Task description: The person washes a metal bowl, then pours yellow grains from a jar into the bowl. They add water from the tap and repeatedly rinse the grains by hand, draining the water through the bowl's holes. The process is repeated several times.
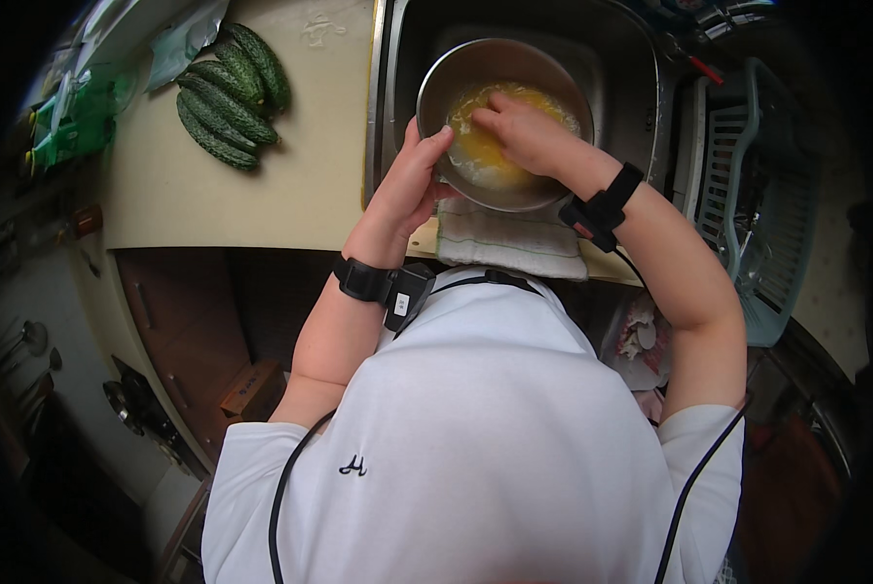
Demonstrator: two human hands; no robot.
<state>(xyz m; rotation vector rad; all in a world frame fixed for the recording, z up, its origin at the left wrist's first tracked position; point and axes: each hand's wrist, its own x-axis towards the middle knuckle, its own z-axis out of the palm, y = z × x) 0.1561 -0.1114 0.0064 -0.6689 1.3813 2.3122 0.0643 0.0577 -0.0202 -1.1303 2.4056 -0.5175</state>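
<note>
A round stainless steel bowl [473, 64] is tilted slightly over the near part of the sink. My left hand [416, 169] grips its left side, with the thumb at the rim and the fingers underneath. Inside lies a wet yellow and whitish mixture [491, 162], apparently liquid with pale bits; what it is made of is unclear. My right hand [530, 133] reaches in over the right rim, fingers bent down into the mixture. Its fingertips are partly hidden, so whether they pinch anything cannot be seen.
The metal sink [630, 109] surrounds the bowl, and a folded white cloth [513, 237] hangs over the counter edge. Several green cucumbers [235, 102] lie on the cream counter [312, 146] at left. To the right stands a pale blue plastic dish rack [732, 153].
</note>
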